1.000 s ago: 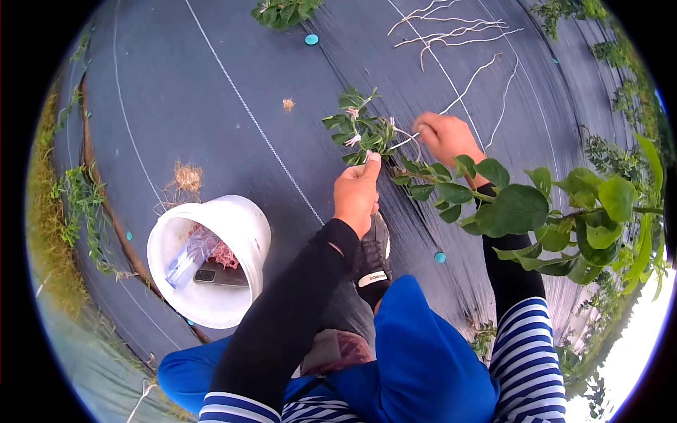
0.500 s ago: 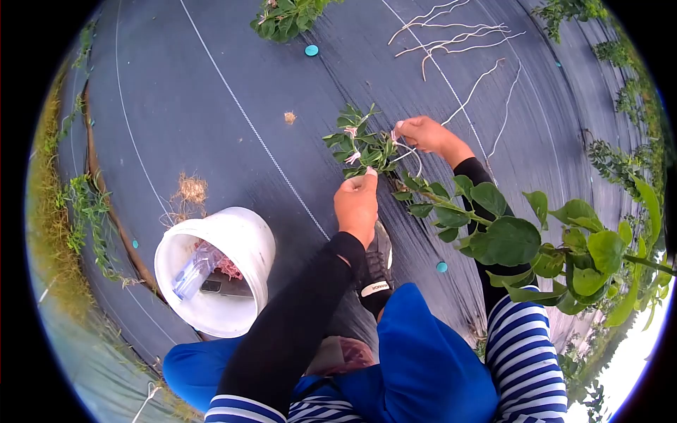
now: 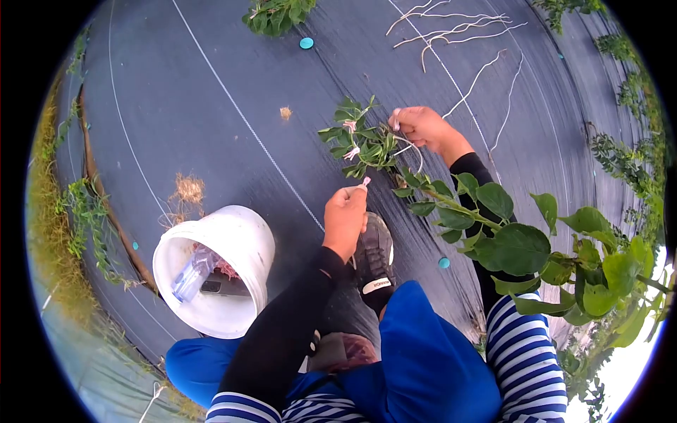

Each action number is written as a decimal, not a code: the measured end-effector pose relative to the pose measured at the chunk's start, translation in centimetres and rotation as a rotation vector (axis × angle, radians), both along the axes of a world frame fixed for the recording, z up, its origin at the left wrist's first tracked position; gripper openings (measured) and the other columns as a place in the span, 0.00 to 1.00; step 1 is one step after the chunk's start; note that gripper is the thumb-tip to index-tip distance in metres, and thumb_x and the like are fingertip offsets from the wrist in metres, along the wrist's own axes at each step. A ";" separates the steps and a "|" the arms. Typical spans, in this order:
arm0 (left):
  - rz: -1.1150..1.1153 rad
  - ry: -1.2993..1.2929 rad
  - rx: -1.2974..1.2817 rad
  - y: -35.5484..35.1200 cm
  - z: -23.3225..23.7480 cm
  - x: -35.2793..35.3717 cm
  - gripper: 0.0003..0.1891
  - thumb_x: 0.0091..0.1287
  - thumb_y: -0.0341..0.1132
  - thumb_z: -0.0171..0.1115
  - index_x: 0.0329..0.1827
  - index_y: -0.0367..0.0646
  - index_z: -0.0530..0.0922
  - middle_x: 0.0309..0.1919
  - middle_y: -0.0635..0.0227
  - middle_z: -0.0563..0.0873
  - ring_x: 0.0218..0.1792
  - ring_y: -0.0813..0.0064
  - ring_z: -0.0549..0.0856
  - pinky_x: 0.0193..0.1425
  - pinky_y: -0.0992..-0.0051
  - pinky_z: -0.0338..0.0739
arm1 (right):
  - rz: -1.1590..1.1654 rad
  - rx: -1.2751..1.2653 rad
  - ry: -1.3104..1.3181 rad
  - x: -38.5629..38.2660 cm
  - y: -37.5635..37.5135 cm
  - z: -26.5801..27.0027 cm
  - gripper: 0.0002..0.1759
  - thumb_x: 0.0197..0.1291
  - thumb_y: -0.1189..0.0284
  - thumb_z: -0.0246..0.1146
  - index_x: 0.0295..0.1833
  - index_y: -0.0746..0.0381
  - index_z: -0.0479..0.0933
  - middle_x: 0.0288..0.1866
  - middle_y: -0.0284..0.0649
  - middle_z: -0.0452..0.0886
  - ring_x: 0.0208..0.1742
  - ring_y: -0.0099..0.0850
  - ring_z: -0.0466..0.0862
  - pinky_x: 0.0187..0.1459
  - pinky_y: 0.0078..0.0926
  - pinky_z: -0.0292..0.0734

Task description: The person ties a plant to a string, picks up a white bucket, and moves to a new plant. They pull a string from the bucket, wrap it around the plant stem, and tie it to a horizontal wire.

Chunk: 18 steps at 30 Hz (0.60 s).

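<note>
A leafy plant top (image 3: 377, 146) with pink ties (image 3: 350, 126) on it lies over the dark ground sheet. Below and left of it, my left hand (image 3: 345, 220) is closed, a small pink tie (image 3: 367, 181) pinched at its fingertips, apart from the leaves. At the plant's upper right my right hand (image 3: 428, 130) is closed on another pink strip (image 3: 396, 119). A pale curved stem (image 3: 421, 158) shows beneath that hand. The leafy branch (image 3: 486, 222) runs from the plant toward the lower right, over my right sleeve.
A white bucket (image 3: 257, 243) at the lower left holds a plastic bottle (image 3: 195, 275), pink ties and a phone (image 3: 226, 284). Pale bare roots or twigs (image 3: 465, 29) lie at the upper right. Another plant (image 3: 278, 15) is at the top. My shoe (image 3: 375, 257) is below my hands.
My left hand has drawn down and left from the leaves, with a pink tie at its fingertips. My right hand has moved slightly up. The view has shifted a little.
</note>
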State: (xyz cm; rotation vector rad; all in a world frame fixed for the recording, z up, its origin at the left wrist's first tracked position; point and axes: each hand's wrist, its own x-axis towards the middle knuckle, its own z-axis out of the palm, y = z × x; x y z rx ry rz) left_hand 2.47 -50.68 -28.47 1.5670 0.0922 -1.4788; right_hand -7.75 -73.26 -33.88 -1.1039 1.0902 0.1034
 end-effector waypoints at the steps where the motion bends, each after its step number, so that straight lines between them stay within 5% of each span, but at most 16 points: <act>1: 0.003 0.004 0.005 0.6 0.0 0.2 0.11 0.68 0.38 0.54 0.44 0.38 0.74 0.20 0.76 0.70 0.17 0.86 0.69 0.18 0.82 0.64 | -0.071 0.085 -0.142 -0.6 -0.4 0.1 0.15 0.62 0.58 0.57 0.35 0.60 0.77 0.18 0.23 0.61 0.15 0.15 0.56 0.17 0.18 0.45; 3: -0.021 0.253 -0.116 2.0 0.0 0.8 0.12 0.69 0.37 0.51 0.45 0.37 0.74 0.23 0.72 0.74 0.20 0.81 0.73 0.21 0.80 0.69 | -0.110 0.242 -0.443 -2.2 -1.8 -1.2 0.15 0.61 0.59 0.54 0.39 0.61 0.74 0.20 0.27 0.66 0.15 0.17 0.59 0.17 0.18 0.47; 10: -0.029 0.498 -0.423 4.6 1.3 2.1 0.15 0.66 0.29 0.45 0.53 0.34 0.73 0.35 0.61 0.81 0.31 0.74 0.81 0.31 0.77 0.79 | -0.190 0.306 -0.605 -4.3 0.0 4.7 0.14 0.59 0.64 0.56 0.41 0.64 0.77 0.24 0.33 0.74 0.18 0.19 0.64 0.17 0.15 0.55; 14: -0.080 0.436 -0.526 3.9 1.9 3.4 0.20 0.58 0.26 0.48 0.55 0.33 0.72 0.39 0.60 0.80 0.35 0.73 0.82 0.35 0.76 0.80 | 0.253 0.058 -0.073 -2.8 0.7 7.2 0.14 0.54 0.65 0.59 0.37 0.64 0.80 0.24 0.36 0.77 0.25 0.22 0.73 0.23 0.20 0.66; 16: -0.109 0.415 -0.524 3.3 2.2 4.3 0.23 0.54 0.26 0.49 0.56 0.33 0.71 0.40 0.60 0.80 0.36 0.73 0.81 0.37 0.76 0.80 | 0.674 -0.474 0.194 -1.4 1.7 8.3 0.14 0.51 0.63 0.60 0.34 0.64 0.82 0.27 0.40 0.81 0.27 0.27 0.77 0.32 0.28 0.73; 18: -0.063 0.414 -0.551 2.8 2.3 4.9 0.22 0.55 0.22 0.46 0.55 0.34 0.72 0.40 0.62 0.80 0.35 0.76 0.81 0.37 0.78 0.79 | 0.708 -0.494 0.321 -0.2 2.3 9.0 0.15 0.48 0.61 0.61 0.33 0.62 0.83 0.31 0.43 0.83 0.32 0.37 0.82 0.40 0.34 0.75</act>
